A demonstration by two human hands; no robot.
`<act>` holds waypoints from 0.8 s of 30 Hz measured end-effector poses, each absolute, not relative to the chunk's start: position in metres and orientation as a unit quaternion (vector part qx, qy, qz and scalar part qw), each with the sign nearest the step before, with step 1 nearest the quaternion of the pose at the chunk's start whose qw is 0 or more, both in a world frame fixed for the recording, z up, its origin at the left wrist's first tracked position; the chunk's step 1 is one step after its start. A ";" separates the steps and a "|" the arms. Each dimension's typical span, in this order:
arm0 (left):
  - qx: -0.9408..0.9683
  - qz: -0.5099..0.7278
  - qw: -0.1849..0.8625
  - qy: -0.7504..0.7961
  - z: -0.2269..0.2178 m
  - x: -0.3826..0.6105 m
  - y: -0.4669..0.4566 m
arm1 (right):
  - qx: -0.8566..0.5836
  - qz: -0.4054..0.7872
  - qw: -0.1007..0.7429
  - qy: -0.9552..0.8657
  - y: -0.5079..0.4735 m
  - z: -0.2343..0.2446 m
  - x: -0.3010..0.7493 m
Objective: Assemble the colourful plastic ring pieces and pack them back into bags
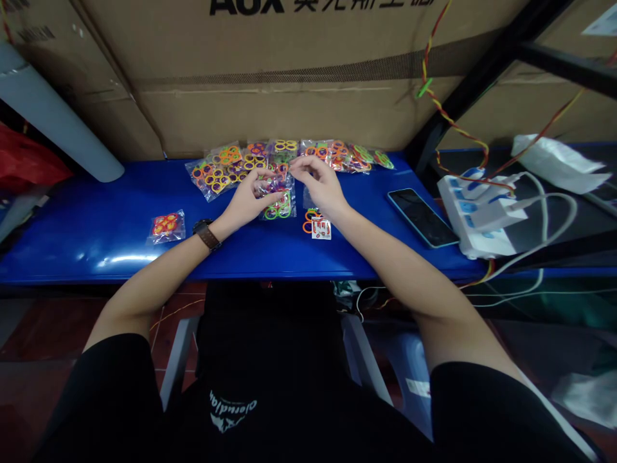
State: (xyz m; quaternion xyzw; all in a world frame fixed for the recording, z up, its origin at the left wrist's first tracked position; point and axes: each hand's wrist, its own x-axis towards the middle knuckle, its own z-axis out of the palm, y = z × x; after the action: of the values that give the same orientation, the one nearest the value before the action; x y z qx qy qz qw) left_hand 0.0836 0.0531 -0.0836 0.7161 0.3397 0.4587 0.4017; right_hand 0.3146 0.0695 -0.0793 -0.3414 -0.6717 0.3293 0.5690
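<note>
My left hand and my right hand sit close together over the blue table, fingertips almost meeting. Under them lies a clear plastic bag of green and purple rings. My left fingers pinch its upper part. My right fingertips are bunched at the same spot, but I cannot tell whether they grip it. Behind my hands, a row of overlapping bags of multicoloured rings spreads along the back. A small bag of red and yellow rings lies left of my wrist. Loose orange rings with a white-and-red card lie below my right hand.
A smartphone lies right of my right hand, and a white power strip with plugged-in chargers stands at the table's right end. Loose wires hang there. A large cardboard box stands behind the table.
</note>
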 end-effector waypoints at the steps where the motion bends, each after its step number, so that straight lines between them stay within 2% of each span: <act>1: 0.709 0.462 0.411 0.340 -0.083 0.084 0.053 | -0.344 0.343 0.563 -0.669 0.071 -0.080 0.315; 5: 0.666 0.462 0.469 0.350 -0.081 0.085 0.049 | -0.363 0.325 0.545 -0.682 0.073 -0.081 0.319; 11: 0.630 0.418 0.545 0.362 -0.072 0.083 0.042 | -0.349 0.143 0.515 -0.770 0.059 -0.066 0.328; 15: 0.619 0.408 0.570 0.355 -0.067 0.083 0.038 | -0.336 0.094 0.477 -0.807 0.051 -0.055 0.332; 24: 0.729 0.387 0.464 0.322 -0.069 0.084 0.036 | -0.343 0.075 0.455 -0.818 0.047 -0.052 0.333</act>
State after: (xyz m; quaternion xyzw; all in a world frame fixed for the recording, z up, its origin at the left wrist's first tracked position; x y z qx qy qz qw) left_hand 0.0844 0.0358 -0.0695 0.7287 0.3216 0.3875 0.4642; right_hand 0.3327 0.0473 -0.0518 -0.3427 -0.8182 0.0755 0.4555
